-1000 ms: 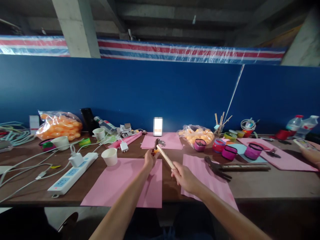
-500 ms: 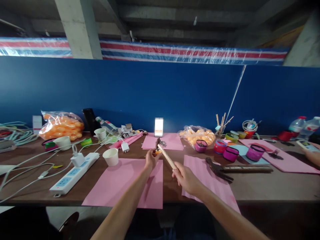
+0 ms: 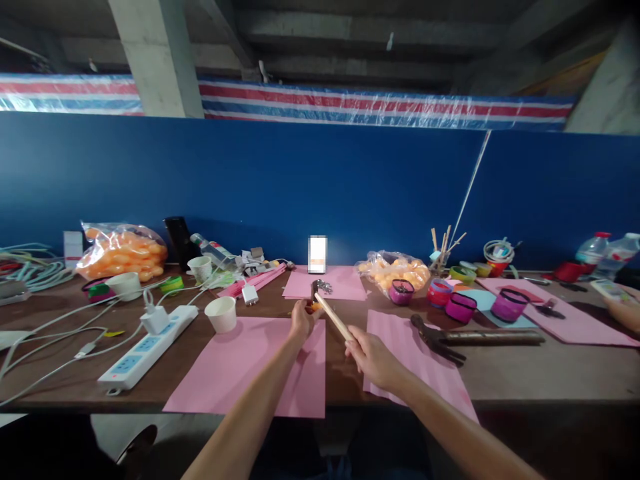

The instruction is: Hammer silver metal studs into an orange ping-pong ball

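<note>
My right hand (image 3: pixel 373 355) is wrapped round the pale wooden handle of a hammer (image 3: pixel 335 319). The dark hammer head is down at the fingertips of my left hand (image 3: pixel 301 325). Those fingers pinch a small orange piece (image 3: pixel 311 309) at the table, mostly hidden by the hammer and the fingers. Just beyond, small metal bits (image 3: pixel 325 287) are scattered on a pink sheet (image 3: pixel 347 283). Another pink sheet (image 3: pixel 240 373) lies under my left forearm. A second, claw hammer (image 3: pixel 490 338) rests to the right of my right hand.
A lit phone (image 3: pixel 317 255) stands at the back. Bags of orange pieces (image 3: pixel 125 250) sit left and right. A paper cup (image 3: pixel 221 315), a power strip (image 3: pixel 150 350) and cables are on the left. Purple containers (image 3: pixel 510 305) and another person's hand (image 3: pixel 623 311) are at right.
The hammer head has come down onto or right beside the orange piece, covering more of it. My left hand has stayed in about the same place.
</note>
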`<state>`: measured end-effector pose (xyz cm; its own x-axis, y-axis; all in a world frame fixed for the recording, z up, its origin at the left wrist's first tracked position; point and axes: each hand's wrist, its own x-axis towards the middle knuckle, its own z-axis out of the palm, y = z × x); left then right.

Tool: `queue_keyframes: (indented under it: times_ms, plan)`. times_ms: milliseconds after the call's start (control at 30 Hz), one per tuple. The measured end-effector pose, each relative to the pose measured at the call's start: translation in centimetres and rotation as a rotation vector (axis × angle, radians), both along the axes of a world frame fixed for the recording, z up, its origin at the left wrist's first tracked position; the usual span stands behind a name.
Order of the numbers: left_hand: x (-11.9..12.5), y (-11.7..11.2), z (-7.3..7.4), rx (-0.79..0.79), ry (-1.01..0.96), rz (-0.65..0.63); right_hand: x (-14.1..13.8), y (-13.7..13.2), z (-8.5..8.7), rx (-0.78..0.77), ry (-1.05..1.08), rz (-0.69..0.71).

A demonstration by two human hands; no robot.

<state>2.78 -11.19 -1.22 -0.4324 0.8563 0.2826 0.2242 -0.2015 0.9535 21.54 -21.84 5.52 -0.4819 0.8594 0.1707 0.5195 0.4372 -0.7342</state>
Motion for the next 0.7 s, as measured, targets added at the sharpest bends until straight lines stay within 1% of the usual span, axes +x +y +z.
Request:
queue_keyframes:
  times_ms: [133,267,367,433,533,600,667,700]
  plan:
    - [-0.1,0.2,-0.2,0.014,0.007,-0.006,0.0,-0.1,-0.2,0.008,0.036,-0.003]
    - [-0.1,0.2,-0.2,0.013,0.003,-0.001,0.0,-0.2,-0.2,-0.023,0.054,0.020]
    - [0.0,-0.1,0.2,0.030,0.004,-0.025,0.3,0.3,0.3,-0.045,0.096,0.033]
    - [0.0,-0.4,0.5,0.041,0.007,-0.046,0.8,1.1,0.7,-0.022,0.091,0.005]
    - [0.0,-0.6,0.7,0.039,0.014,-0.059,2.0,2.8,1.2,0.125,-0.029,-0.128]
    - [-0.2,-0.6,0.7,0.037,0.018,-0.060,2.9,4.2,1.2,0.201,-0.205,-0.267]
    - [-0.2,-0.6,0.7,0.038,0.021,-0.065,3.7,5.7,0.8,0.190,-0.392,-0.391]
    - [-0.3,-0.6,0.6,0.040,0.022,-0.069,4.1,6.4,0.5,0.172,-0.444,-0.430]
